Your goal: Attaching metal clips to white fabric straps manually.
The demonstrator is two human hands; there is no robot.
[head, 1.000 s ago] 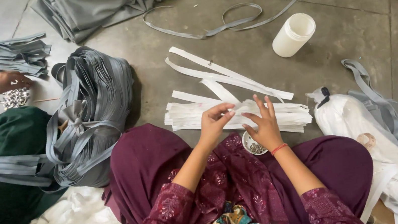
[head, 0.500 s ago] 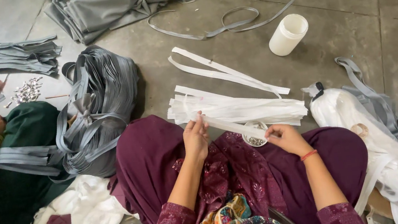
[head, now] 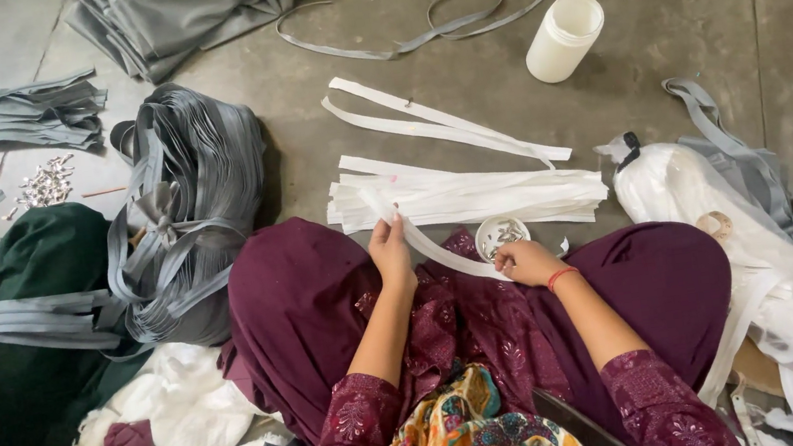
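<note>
left hand [head: 390, 254] pinching one end of a white strip [head: 435, 245], right hand [head: 525, 263] closed on the other end

both hands low over the lap, left hand [head: 390, 254] and right hand [head: 522, 263] fingers pinched

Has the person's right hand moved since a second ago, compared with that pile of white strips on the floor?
Yes. The right hand has dropped off the pile of white strips, toward the lap, beside the small round dish.
</note>
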